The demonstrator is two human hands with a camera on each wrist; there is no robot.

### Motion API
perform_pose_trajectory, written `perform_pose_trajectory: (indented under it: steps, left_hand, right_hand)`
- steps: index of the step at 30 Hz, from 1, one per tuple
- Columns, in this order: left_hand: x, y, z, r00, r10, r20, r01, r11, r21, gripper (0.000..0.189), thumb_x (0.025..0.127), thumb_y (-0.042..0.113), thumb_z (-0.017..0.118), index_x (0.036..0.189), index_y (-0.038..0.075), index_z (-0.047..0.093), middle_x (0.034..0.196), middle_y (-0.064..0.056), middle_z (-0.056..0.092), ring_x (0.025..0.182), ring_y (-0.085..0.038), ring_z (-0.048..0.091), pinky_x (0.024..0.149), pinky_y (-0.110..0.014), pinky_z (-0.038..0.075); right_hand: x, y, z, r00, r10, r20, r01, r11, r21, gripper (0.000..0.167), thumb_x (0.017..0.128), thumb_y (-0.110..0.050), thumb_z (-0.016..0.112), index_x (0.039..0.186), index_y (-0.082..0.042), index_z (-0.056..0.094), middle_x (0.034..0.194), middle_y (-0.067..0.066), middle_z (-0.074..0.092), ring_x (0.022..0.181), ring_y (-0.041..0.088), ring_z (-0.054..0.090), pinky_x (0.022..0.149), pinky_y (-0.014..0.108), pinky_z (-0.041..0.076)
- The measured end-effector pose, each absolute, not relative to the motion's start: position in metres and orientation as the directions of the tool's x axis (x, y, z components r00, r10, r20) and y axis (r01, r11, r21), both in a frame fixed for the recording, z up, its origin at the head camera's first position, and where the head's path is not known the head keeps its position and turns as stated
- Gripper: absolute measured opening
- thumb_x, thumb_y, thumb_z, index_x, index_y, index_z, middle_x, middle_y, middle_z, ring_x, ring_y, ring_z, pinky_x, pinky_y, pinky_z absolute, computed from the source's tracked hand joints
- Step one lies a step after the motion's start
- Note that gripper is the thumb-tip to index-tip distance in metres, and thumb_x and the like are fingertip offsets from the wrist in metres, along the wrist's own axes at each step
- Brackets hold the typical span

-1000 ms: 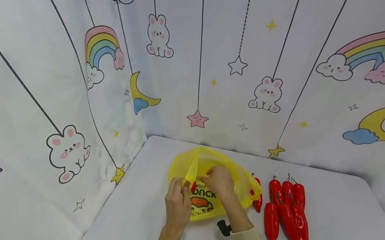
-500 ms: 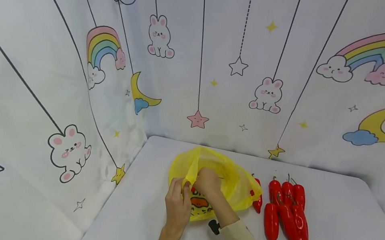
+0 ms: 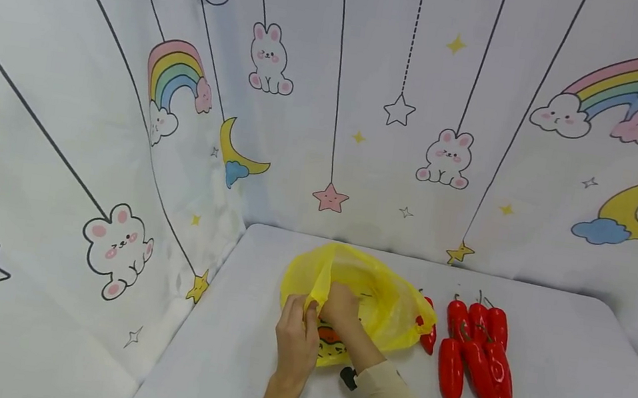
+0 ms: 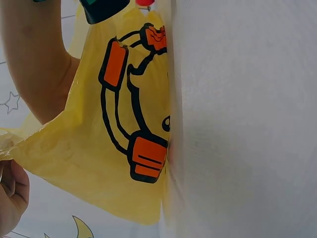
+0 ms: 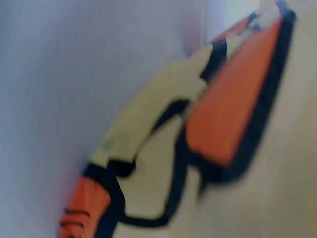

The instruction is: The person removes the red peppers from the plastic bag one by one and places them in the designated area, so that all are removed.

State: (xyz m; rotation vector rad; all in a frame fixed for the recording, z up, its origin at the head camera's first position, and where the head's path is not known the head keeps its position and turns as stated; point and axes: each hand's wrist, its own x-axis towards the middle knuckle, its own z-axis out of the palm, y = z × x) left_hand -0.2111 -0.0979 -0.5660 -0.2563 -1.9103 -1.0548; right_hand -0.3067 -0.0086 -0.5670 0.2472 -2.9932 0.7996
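A yellow plastic bag with a printed cartoon lies on the white table, its mouth held up. My left hand pinches the bag's rim on the near left side; in the left wrist view, the left hand shows at the gathered edge. My right hand reaches into the bag's mouth, fingers hidden, so I cannot tell whether they hold anything. The right wrist view is filled by blurred bag print. To the bag's right, a red chili pepper lies partly behind the bag.
Several red chili peppers lie grouped in two rows to the right of the bag. The white table meets a patterned cloth backdrop at the back and left. A black wrist device sits under the right wrist.
My right hand has moved left and deeper into the bag, its fingers going out of sight. My left hand keeps its pinch on the rim. The peppers outside have not moved.
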Motion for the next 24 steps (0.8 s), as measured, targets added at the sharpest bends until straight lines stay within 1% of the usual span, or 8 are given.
perform_pose_trajectory:
  steps: [4, 6, 10, 15, 20, 24]
  left_hand:
    - [-0.211, -0.097, -0.566, -0.571, -0.226, 0.789, 0.545, 0.615, 0.57, 0.005, 0.103, 0.003, 0.063, 0.107, 0.004, 0.066, 0.096, -0.002, 0.059, 0.08, -0.01, 0.057, 0.072, -0.018, 0.053]
    - [-0.211, -0.097, -0.566, -0.573, -0.229, 0.787, 0.541, 0.616, 0.573, 0.004, 0.103, 0.004, 0.063, 0.106, 0.005, 0.066, 0.096, -0.002, 0.059, 0.079, -0.01, 0.056, 0.071, -0.018, 0.053]
    - [-0.21, -0.096, -0.566, -0.566, -0.231, 0.792, 0.546, 0.614, 0.569, 0.006, 0.101, 0.0, 0.064, 0.104, 0.005, 0.067, 0.095, -0.003, 0.06, 0.079, -0.011, 0.057, 0.07, -0.018, 0.053]
    - [-0.211, -0.097, -0.565, -0.554, -0.227, 0.801, 0.558, 0.612, 0.56, 0.008, 0.1, -0.002, 0.064, 0.104, 0.004, 0.066, 0.094, -0.004, 0.06, 0.078, -0.012, 0.057, 0.07, -0.017, 0.052]
    - [-0.211, -0.097, -0.564, -0.564, -0.221, 0.796, 0.558, 0.608, 0.564, 0.007, 0.101, -0.001, 0.064, 0.105, 0.005, 0.066, 0.095, -0.003, 0.059, 0.079, -0.011, 0.056, 0.07, -0.017, 0.052]
    - [-0.21, -0.097, -0.564, -0.572, -0.223, 0.789, 0.549, 0.61, 0.571, 0.007, 0.101, 0.0, 0.064, 0.106, 0.005, 0.066, 0.096, -0.002, 0.059, 0.079, -0.01, 0.056, 0.07, -0.017, 0.052]
  right_hand:
    - [-0.307, -0.01, -0.575, -0.987, -0.135, 0.093, -0.163, 0.836, -0.523, 0.031, 0.089, -0.014, 0.077, 0.067, -0.011, 0.056, 0.064, 0.005, 0.055, 0.057, 0.021, 0.051, 0.053, 0.035, 0.046]
    - [-0.307, -0.01, -0.579, -0.986, -0.13, 0.101, -0.164, 0.839, -0.52, 0.031, 0.088, -0.013, 0.077, 0.066, -0.011, 0.055, 0.063, 0.005, 0.054, 0.056, 0.021, 0.051, 0.052, 0.034, 0.045]
    - [-0.308, -0.008, -0.583, -0.993, -0.097, 0.067, -0.118, 0.836, -0.536, 0.031, 0.088, -0.012, 0.077, 0.066, -0.01, 0.055, 0.062, 0.005, 0.053, 0.055, 0.02, 0.049, 0.05, 0.032, 0.042]
    - [-0.308, -0.006, -0.58, -0.997, -0.077, 0.02, -0.074, 0.809, -0.583, 0.03, 0.087, -0.008, 0.076, 0.065, -0.009, 0.056, 0.06, 0.005, 0.052, 0.051, 0.02, 0.048, 0.044, 0.03, 0.039]
    - [-0.304, -0.004, -0.578, -0.998, -0.068, 0.012, -0.061, 0.785, -0.617, 0.039, 0.09, -0.013, 0.075, 0.059, -0.012, 0.051, 0.055, 0.002, 0.046, 0.048, 0.018, 0.044, 0.043, 0.028, 0.037]
    - [-0.301, -0.002, -0.574, -0.998, -0.065, -0.003, -0.047, 0.758, -0.651, 0.045, 0.09, -0.017, 0.074, 0.055, -0.015, 0.047, 0.051, -0.001, 0.041, 0.045, 0.016, 0.041, 0.043, 0.027, 0.035]
